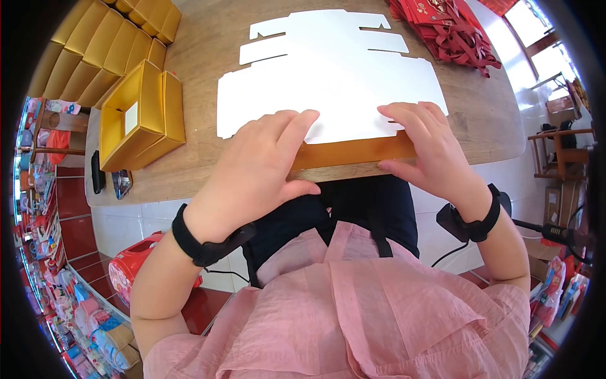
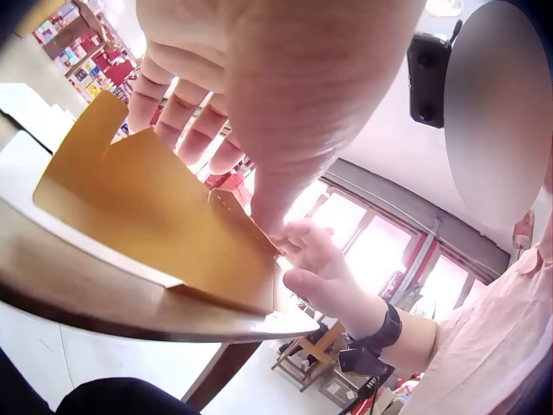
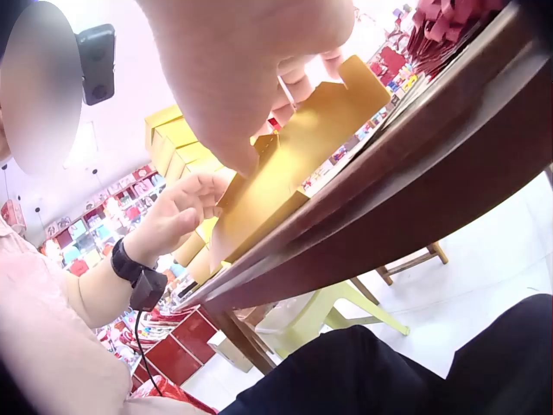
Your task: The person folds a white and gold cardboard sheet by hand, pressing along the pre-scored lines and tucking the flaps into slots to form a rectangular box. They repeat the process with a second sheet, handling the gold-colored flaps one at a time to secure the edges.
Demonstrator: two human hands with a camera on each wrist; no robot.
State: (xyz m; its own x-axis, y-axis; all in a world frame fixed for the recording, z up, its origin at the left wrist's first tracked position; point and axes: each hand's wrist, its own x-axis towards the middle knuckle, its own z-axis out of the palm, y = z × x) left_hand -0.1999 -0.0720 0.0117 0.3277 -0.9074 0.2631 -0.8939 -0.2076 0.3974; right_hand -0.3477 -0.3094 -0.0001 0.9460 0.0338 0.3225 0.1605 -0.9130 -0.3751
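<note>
A flat box blank (image 1: 328,76), white on its upper face, lies on the table with its near panel folded up. That panel's gold outer side (image 1: 360,153) faces the person. The left hand (image 1: 259,155) grips the panel toward its left part, fingers over the white side and thumb on the near side. At the right part, the right hand (image 1: 429,145) holds it likewise, thumb low by the gold strip. In the left wrist view the gold panel (image 2: 147,207) stands tilted above the table edge, fingers behind it; the right wrist view also shows the gold panel (image 3: 294,156).
A gold open box (image 1: 136,120) stands at the left, in front of stacked gold boxes (image 1: 95,44). Red bags (image 1: 442,31) with ribbon handles lie at the far right of the wooden table (image 1: 492,120). A dark object (image 1: 98,172) sits by the left edge.
</note>
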